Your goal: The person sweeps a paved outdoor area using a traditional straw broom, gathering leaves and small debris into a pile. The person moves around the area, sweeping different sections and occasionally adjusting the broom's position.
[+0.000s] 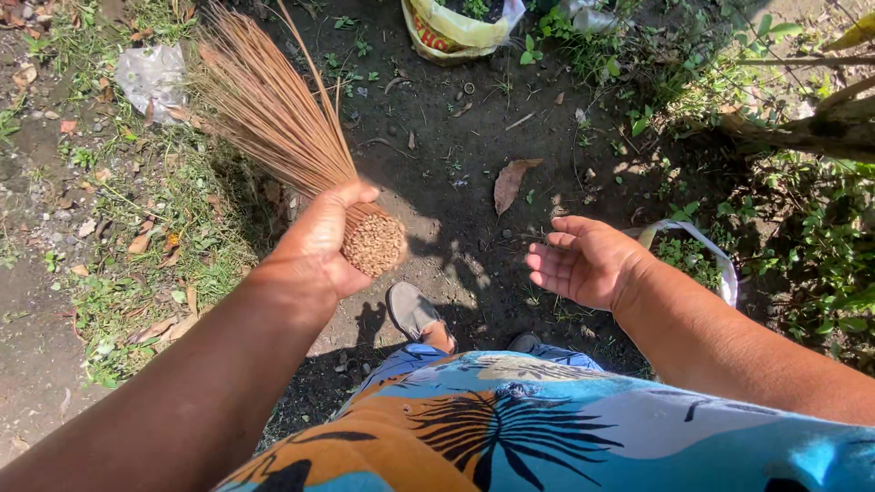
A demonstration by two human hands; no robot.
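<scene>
My left hand [319, 246] grips a stick broom [273, 114] near its bound end, whose round cut face points toward me. The thin brown sticks fan out up and to the left over the ground. My right hand [583, 261] is open, palm turned up and to the left, fingers spread, holding nothing, a short way right of the broom's end.
Dark bare soil lies ahead with a dry brown leaf [510, 184]. A yellow sack [453, 32] sits at the top, a crumpled plastic bag [150, 80] on the grass at left. Plants and a branch [802, 132] crowd the right. My sandalled foot [415, 312] stands below the hands.
</scene>
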